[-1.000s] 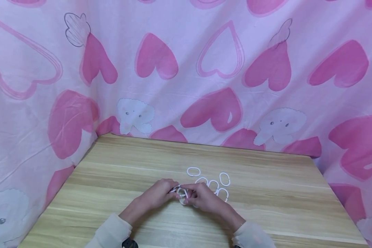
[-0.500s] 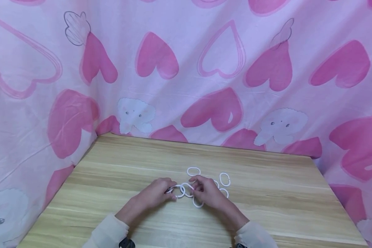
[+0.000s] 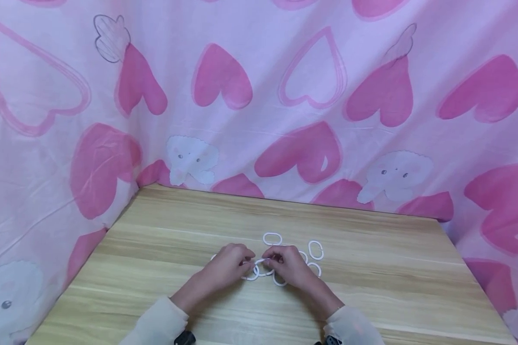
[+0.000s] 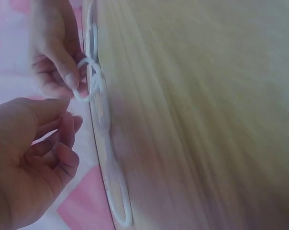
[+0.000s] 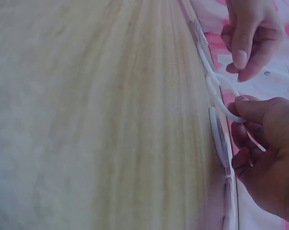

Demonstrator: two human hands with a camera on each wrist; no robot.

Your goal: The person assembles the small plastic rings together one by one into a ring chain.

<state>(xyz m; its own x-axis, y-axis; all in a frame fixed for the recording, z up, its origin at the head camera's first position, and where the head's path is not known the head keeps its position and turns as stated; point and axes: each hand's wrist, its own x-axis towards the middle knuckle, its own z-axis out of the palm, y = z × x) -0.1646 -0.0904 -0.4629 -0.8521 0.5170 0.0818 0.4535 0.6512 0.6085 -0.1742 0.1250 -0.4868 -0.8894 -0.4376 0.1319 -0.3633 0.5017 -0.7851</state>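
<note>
Between my hands in the head view is a white oval chain link [image 3: 265,274], its upper end pinched by my right hand [image 3: 287,266]. The right wrist view shows thumb and fingertips on that link [image 5: 226,109], which hangs tilted at the table edge. It is hooked through a second white link [image 3: 251,278] lying on the table. My left hand [image 3: 229,266] is just left of the pinched link, its fingers loosely bent with nothing between them, as the left wrist view shows. Another link [image 3: 213,257] peeks out behind it, mostly hidden.
Several loose white links lie around my right hand: one link [image 3: 272,239] behind it, another link [image 3: 316,250] further right, one link [image 3: 279,283] partly under its fingers. The wood-grain table [image 3: 177,215] meets a pink heart-patterned curtain [image 3: 224,143] at the back and sides.
My left hand has let go of the joined links and shifted a little right, toward my right hand. The links stretched out leftward across the table, and my right hand still pinches one.
</note>
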